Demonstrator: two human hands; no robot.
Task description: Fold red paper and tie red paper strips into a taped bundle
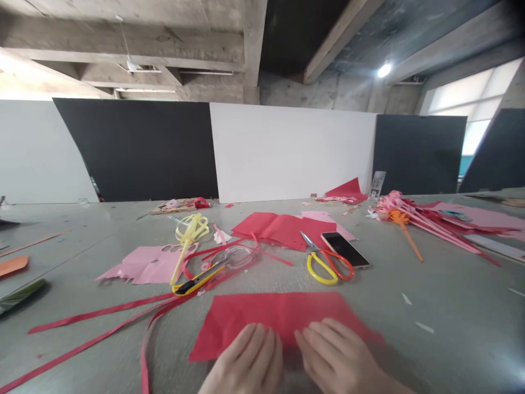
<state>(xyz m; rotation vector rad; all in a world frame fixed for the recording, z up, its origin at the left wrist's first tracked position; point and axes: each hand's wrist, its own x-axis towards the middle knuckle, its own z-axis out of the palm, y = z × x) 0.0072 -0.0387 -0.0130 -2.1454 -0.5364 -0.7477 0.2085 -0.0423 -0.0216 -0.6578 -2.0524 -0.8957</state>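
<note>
A sheet of red paper (270, 314) lies flat on the grey table (443, 284) right in front of me. My left hand (248, 361) rests on its near edge, fingers stretched out flat. My right hand (334, 355) lies beside it on the same edge, fingers also flat and pressing the paper down. Neither hand holds anything.
Scissors (326, 262) with yellow and orange handles lie beside a phone (344, 249). A yellow utility knife (197, 280), a clear tape roll (235, 255), a yellow paper lantern stick (186, 241), pink paper (143, 265), red strips (98, 313) and more red sheets (283, 227) are spread about. Pink sticks (426, 221) lie at right.
</note>
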